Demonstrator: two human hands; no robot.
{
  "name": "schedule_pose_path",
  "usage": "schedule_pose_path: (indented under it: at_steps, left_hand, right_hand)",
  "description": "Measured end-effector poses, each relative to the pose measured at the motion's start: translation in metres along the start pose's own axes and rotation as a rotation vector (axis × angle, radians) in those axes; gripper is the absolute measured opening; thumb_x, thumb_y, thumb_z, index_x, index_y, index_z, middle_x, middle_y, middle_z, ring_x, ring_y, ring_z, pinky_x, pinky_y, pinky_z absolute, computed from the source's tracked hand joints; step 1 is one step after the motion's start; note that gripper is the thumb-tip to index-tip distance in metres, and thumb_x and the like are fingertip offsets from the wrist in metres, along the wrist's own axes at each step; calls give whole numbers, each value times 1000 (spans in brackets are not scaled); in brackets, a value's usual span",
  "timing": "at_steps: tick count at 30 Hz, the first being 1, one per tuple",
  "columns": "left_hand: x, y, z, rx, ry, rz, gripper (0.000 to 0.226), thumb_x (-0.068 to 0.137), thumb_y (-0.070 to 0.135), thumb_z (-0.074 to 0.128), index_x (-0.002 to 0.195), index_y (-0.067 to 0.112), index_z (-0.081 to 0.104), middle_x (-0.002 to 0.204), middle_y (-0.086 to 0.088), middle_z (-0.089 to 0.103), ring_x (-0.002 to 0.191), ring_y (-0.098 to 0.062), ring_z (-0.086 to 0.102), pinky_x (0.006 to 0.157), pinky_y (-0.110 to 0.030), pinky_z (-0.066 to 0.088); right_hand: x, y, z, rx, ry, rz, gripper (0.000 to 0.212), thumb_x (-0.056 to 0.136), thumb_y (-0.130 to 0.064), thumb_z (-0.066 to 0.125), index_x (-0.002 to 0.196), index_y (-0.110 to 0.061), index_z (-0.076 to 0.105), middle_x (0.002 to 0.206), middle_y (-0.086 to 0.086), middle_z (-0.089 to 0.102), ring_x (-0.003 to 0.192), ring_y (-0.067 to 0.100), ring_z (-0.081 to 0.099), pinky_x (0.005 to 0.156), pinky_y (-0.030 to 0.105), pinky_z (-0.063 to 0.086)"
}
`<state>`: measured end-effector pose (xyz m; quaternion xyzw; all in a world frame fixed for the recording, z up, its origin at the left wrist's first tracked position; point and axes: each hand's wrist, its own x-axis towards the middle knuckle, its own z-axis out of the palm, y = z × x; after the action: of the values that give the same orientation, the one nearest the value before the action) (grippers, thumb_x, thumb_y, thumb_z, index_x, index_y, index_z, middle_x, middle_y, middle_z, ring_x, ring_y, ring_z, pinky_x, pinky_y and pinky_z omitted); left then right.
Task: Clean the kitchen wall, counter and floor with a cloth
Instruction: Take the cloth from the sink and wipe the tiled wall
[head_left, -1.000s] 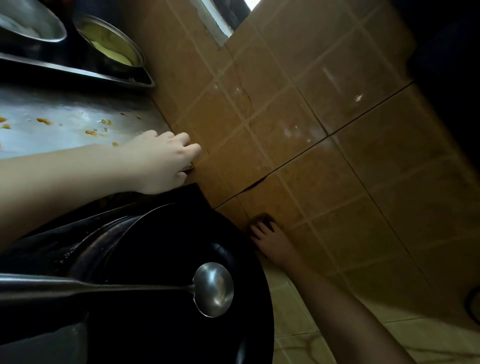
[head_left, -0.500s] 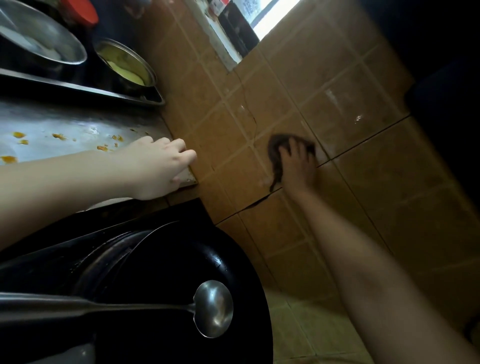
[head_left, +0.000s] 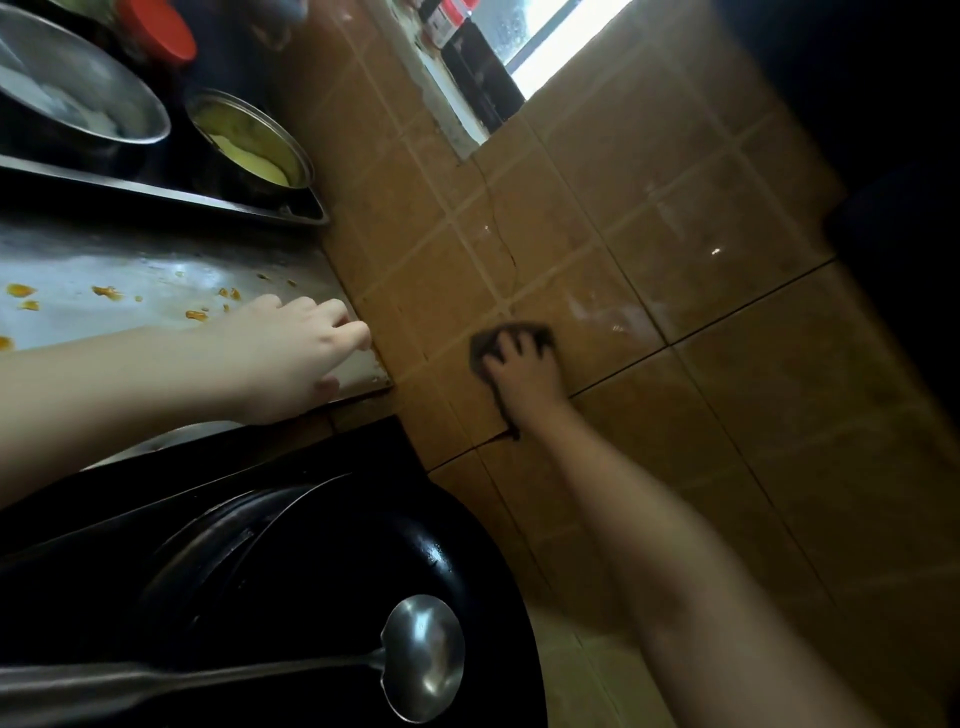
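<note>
The brown tiled wall (head_left: 597, 223) fills the middle and right of my view, with the steel counter (head_left: 130, 265) at left and a black wok (head_left: 322, 561) with a ladle (head_left: 423, 657) at lower left. My left hand (head_left: 296, 353) grips the counter corner, fingers bent. My right hand (head_left: 519, 374) presses the dark cloth (head_left: 480, 348) on the wall at centre, fingers spread.

The wok (head_left: 322, 582) crowds the wall's (head_left: 753, 415) lower left
</note>
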<state>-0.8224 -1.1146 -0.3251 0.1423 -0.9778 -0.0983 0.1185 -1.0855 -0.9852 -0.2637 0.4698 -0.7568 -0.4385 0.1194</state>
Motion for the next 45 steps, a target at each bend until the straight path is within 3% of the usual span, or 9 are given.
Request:
schedule_pose_path:
  at_steps: [3, 8, 14, 20, 25, 30, 33, 38, 45]
  left_hand:
    - [-3, 1, -2, -22, 24, 14, 44, 96, 44, 37, 136, 31, 25, 138, 3, 34, 119, -17, 45, 94, -29, 39]
    - [-10, 13, -12, -14, 37, 32, 43, 95, 44, 39, 133, 31, 26, 135, 5, 36, 117, -15, 47, 92, -29, 42]
    - [-4, 59, -37, -69, 82, 56, 44, 94, 39, 42, 134, 25, 31, 132, -1, 39, 121, -21, 45, 96, -35, 41]
    - [-2, 103, -48, -118, 124, 130, 48, 94, 37, 39, 139, 26, 26, 134, -2, 37, 119, -23, 46, 95, -37, 41]
    - [-1, 136, -55, -102, 136, 178, 49, 93, 38, 40, 138, 27, 26, 132, -1, 37, 116, -22, 46, 93, -36, 42]
    - [-6, 175, -50, -115, 131, 219, 49, 94, 36, 41, 138, 24, 27, 134, -3, 34, 118, -23, 43, 95, -37, 41]
    - [-9, 202, -48, -140, 27, 260, 55, 96, 38, 40, 145, 22, 19, 145, -7, 26, 128, -25, 36, 101, -37, 36]
    - [-10, 222, -48, -204, 95, 314, 55, 95, 40, 40, 144, 26, 18, 145, -4, 26, 124, -23, 38, 98, -34, 37]
    - [-11, 226, -57, -178, 133, 307, 54, 95, 41, 39, 144, 27, 20, 142, -3, 29, 124, -24, 39, 98, -35, 38]
  right_hand:
    - [-29, -21, 40, -46, -103, -100, 41, 97, -15, 39, 138, -14, 38, 153, 14, 18, 139, 38, 16, 106, 56, 27]
    - [-73, -3, 55, -50, -107, -124, 49, 93, -14, 50, 140, -13, 36, 155, 13, 16, 142, 33, 13, 111, 54, 22]
    - [-93, 43, 15, 70, -25, 148, 76, 82, -24, 71, 144, -22, 27, 157, 6, 10, 143, 30, 11, 114, 51, 19]
    - [-136, 89, -7, 143, 160, 467, 76, 84, -29, 68, 146, -27, 25, 158, 7, 11, 144, 29, 11, 113, 50, 17]
    - [-190, 111, 17, 246, 250, 630, 63, 91, -18, 58, 145, -28, 29, 158, 6, 10, 144, 30, 7, 113, 53, 21]
    - [-234, 104, 48, 97, 3, 439, 79, 83, -25, 69, 147, -25, 23, 158, 6, 8, 144, 30, 6, 113, 50, 19]
    - [-252, 93, 72, 30, -71, 366, 82, 79, -25, 74, 145, -24, 25, 157, 7, 11, 143, 31, 11, 112, 50, 22]
    - [-271, 104, 76, -19, -146, 302, 84, 79, -24, 74, 146, -22, 23, 157, 4, 9, 144, 29, 10, 113, 51, 20]
    - [-316, 159, 60, 148, 209, 636, 61, 89, -11, 54, 145, -20, 32, 157, 10, 18, 142, 32, 18, 108, 49, 28]
